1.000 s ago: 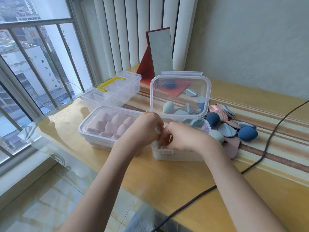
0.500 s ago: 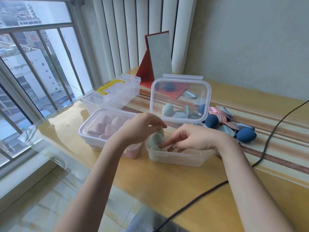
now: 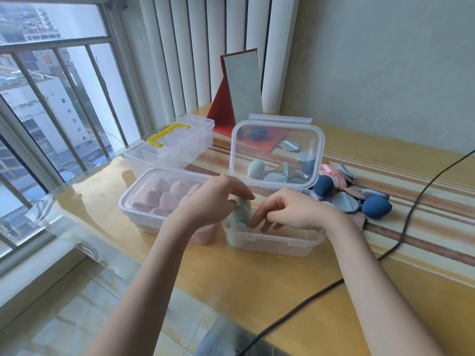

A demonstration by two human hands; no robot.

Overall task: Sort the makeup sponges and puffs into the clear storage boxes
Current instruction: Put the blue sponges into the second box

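Note:
An open clear box [image 3: 272,244] stands at the table's middle with its lid [image 3: 277,152] upright behind it. Pale green egg sponges [image 3: 239,217] are stacked at its left end. My left hand [image 3: 213,199] curls over the top green sponge from the left and holds it. My right hand [image 3: 290,211] reaches into the box from the right, its loosely bent fingertips touching the sponges and gripping nothing I can see. To the left stands a closed clear box [image 3: 136,201] of pink sponges. Dark blue sponges [image 3: 376,206] and flat puffs [image 3: 344,201] lie piled at the right.
A compartment box with a yellow handle [image 3: 168,136] stands behind the pink box. A red-backed mirror [image 3: 241,91] leans at the back by the blinds. A black cable [image 3: 408,209] crosses the striped table at the right. More sponges [image 3: 255,168] show through the lid.
My hands have parted a little. The left has gone over the stacked green sponges and the right hand's fingers have dipped into the box. The view has shifted slightly.

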